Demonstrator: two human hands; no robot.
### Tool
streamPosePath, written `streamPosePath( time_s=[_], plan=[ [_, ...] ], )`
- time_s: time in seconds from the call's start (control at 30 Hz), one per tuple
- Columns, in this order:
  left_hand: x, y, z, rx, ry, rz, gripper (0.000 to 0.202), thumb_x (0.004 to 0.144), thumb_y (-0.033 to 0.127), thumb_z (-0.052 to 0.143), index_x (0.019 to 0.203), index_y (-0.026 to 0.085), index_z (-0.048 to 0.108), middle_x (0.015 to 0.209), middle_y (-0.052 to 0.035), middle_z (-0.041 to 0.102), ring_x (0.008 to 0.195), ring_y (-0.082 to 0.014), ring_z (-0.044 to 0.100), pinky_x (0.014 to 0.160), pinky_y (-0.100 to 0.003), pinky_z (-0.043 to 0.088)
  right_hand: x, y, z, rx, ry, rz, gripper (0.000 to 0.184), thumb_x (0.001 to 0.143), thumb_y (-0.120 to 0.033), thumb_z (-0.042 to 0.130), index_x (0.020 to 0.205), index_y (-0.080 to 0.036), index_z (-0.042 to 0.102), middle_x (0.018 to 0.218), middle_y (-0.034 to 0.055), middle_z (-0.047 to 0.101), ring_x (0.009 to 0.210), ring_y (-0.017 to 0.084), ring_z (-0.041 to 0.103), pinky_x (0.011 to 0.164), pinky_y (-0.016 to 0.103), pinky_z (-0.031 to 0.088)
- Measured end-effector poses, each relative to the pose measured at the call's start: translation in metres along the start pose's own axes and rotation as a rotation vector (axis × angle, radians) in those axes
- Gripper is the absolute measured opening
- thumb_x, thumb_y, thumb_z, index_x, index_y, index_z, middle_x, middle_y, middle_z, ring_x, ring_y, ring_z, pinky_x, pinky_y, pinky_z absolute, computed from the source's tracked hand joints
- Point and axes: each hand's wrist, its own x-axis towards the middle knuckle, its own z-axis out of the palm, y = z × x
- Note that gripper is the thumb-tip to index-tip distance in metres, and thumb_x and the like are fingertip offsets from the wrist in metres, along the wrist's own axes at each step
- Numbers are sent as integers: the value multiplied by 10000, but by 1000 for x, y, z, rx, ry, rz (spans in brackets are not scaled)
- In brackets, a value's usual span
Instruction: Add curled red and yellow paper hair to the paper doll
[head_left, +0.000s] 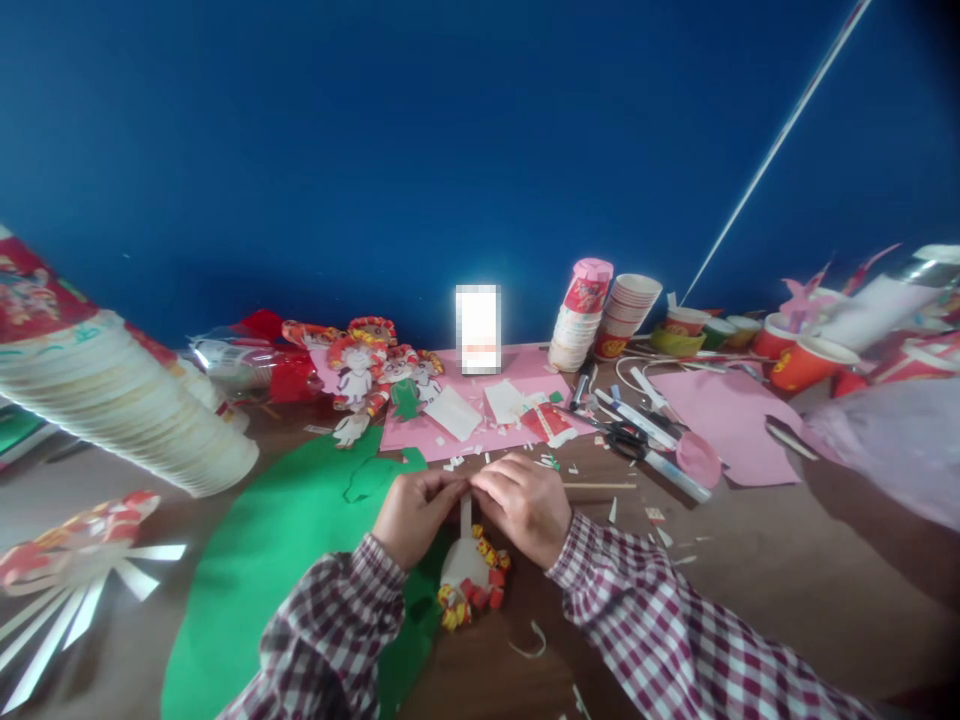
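Observation:
My left hand and my right hand meet at the middle of the table, fingertips pinched together on a narrow white paper strip. The strip rises from a cut paper cup figure with red and yellow curled fringes, which lies between my wrists. Both hands are closed on the strip. The figure rests partly on a big green paper sheet.
A long stack of paper cups lies at the left. Finished paper figures stand at the back on pink paper. Upright cup stacks, scissors, pens, a pink sheet and paper scraps fill the right side.

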Motion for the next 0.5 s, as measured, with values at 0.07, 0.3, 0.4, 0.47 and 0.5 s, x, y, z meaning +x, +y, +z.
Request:
streamPosePath(
  time_s=[0.07, 0.3, 0.4, 0.47, 0.5],
  plan=[
    [0, 2, 0, 30, 24, 24, 239, 707, 345, 552, 738, 144, 678, 567, -6, 624, 509, -116, 521, 470, -187, 407, 0, 0, 0, 4, 4, 10, 143, 849, -213, 456, 861, -192, 597, 793, 35, 613, 782, 146, 531, 716, 251, 415],
    [-1, 3, 1, 78, 59, 53, 218, 712, 316, 561, 786, 146, 675, 670, -20, 666, 591, -131, 566, 527, -191, 439, -1, 0, 1, 29, 20, 36, 153, 852, -224, 452, 879, -193, 600, 808, 34, 621, 797, 144, 537, 729, 257, 421],
    [0, -1, 0, 69, 57, 51, 218, 709, 320, 568, 784, 141, 667, 691, -27, 669, 615, -138, 575, 553, -201, 451, -1, 1, 2, 45, 19, 51, 140, 846, -225, 463, 868, -195, 598, 812, 31, 624, 800, 142, 542, 733, 253, 418],
    [1, -4, 1, 37, 48, 54, 219, 706, 320, 573, 796, 141, 659, 725, -34, 674, 649, -146, 586, 580, -211, 461, 0, 1, 2, 56, 15, 60, 127, 839, -213, 473, 875, -197, 593, 818, 28, 626, 803, 140, 546, 735, 249, 415],
    [2, -5, 1, 17, 41, 52, 220, 703, 319, 577, 803, 140, 655, 739, -37, 674, 662, -149, 590, 590, -216, 465, 0, 1, 2, 63, 13, 64, 123, 835, -206, 477, 883, -197, 590, 824, 28, 627, 805, 140, 548, 737, 248, 413]
  ],
)
